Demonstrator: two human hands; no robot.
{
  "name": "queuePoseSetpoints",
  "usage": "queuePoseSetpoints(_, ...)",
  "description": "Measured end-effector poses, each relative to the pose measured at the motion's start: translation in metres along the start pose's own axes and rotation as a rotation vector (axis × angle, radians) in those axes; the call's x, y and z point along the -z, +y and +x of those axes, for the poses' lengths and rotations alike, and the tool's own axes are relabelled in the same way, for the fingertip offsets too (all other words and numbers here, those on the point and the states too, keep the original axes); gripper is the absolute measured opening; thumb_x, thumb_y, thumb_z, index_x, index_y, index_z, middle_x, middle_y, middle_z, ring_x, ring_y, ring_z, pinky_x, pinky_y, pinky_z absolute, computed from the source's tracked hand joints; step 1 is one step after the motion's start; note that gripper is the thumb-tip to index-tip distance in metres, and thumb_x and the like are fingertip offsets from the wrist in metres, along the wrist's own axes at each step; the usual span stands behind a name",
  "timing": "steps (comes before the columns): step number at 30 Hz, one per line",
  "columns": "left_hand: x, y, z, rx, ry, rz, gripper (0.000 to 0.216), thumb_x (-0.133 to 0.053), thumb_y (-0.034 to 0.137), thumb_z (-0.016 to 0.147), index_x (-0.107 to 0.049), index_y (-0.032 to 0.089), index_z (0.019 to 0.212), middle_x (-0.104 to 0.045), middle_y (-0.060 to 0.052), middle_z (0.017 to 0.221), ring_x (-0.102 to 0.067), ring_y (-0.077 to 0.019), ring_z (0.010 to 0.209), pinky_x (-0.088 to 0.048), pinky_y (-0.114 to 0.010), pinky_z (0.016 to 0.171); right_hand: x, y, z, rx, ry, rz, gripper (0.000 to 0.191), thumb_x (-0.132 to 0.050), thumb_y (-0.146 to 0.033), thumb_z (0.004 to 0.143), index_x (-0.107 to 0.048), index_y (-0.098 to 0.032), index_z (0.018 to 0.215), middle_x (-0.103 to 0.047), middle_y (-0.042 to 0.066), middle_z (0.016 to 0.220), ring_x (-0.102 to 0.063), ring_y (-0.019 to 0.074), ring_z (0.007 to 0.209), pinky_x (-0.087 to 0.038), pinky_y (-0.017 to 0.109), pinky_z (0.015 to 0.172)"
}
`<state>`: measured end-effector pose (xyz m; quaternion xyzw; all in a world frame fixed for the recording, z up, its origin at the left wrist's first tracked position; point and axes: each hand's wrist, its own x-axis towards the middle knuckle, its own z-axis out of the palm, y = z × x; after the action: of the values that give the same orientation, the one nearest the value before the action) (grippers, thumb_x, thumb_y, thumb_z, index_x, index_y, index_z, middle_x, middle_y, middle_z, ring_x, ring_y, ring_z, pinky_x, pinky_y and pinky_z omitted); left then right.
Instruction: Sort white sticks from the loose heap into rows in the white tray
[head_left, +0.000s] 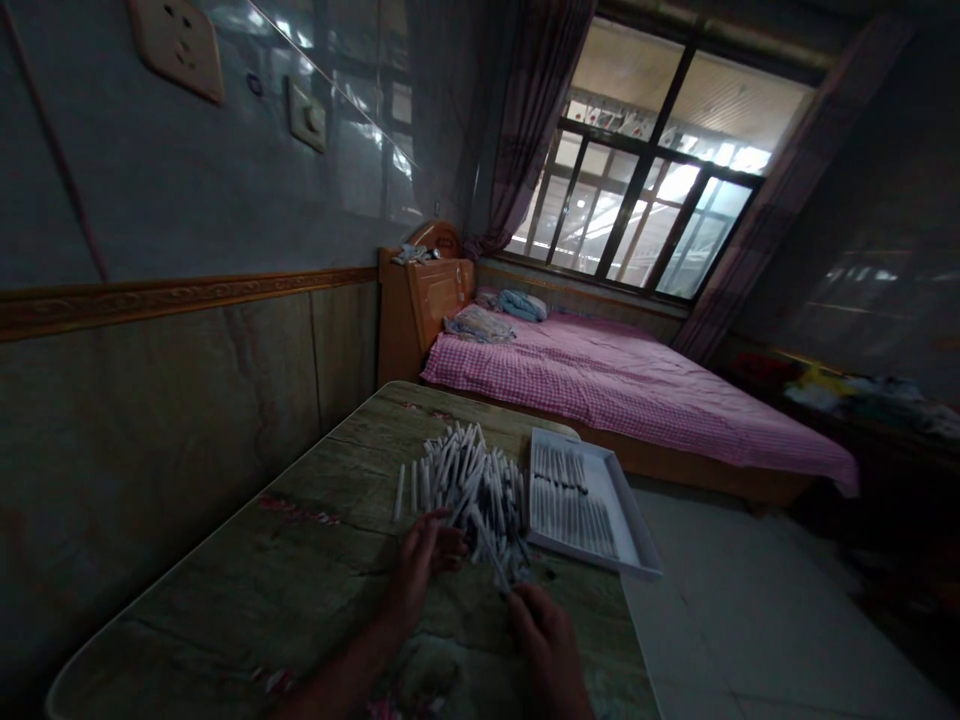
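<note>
My right hand (551,640) is closed on the lower end of a slim whitish pen (491,550), which tilts up and left toward my other hand. My left hand (427,555) is beside the heap, its thumb and curved fingers apart, with nothing clearly held. In front of both hands, a heap of similar whitish pens (457,465) with some dark parts lies on the table (337,590). Right of the heap is a shallow white tray (622,500), where pens (574,515) lie side by side in two rows. The dim light blurs small details.
A bed (592,390) with a pink checked cover stands beyond the table, its wooden headboard (420,310) against the tiled wall (262,370). Tiled floor (720,590) lies to the right. A small dark piece (551,574) rests below the tray.
</note>
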<state>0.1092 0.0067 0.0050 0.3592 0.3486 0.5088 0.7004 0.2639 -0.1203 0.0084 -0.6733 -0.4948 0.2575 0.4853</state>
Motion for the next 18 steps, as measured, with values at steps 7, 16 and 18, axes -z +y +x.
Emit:
queuePoseSetpoints(7,-0.008,-0.002,-0.003,-0.026,0.020,0.111,0.064,-0.065,0.072,0.063,-0.062,0.018,0.097,-0.070,-0.003,0.067,-0.064,-0.0179,0.052,-0.046,-0.025,0.043,0.093,0.007,0.079,-0.066,0.337,-0.126,0.050,-0.057,-0.060,0.074,-0.076,-0.016,0.088,-0.074,0.009,0.089,-0.066,0.0272,0.086,-0.049,0.032,0.074)
queuePoseSetpoints(16,-0.009,-0.016,0.005,0.038,0.025,0.172,0.062,-0.066,0.072,0.059,-0.062,0.021,0.094,-0.067,-0.001,0.063,-0.060,-0.0162,0.045,-0.040,-0.023,0.038,0.156,0.043,0.170,-0.424,0.343,-0.653,0.044,-0.043,-0.041,0.081,-0.077,-0.015,0.092,-0.073,0.019,0.101,-0.068,0.0307,0.094,-0.045,0.033,0.072)
queuePoseSetpoints(18,-0.008,-0.019,0.006,0.055,0.021,0.171,0.062,-0.067,0.072,0.059,-0.062,0.021,0.094,-0.067,-0.001,0.062,-0.060,-0.0162,0.045,-0.039,-0.022,0.038,0.155,0.048,0.182,-0.482,0.336,-0.714,0.043,-0.042,-0.039,0.083,-0.077,-0.017,0.092,-0.073,0.018,0.101,-0.068,0.0307,0.094,-0.045,0.033,0.072)
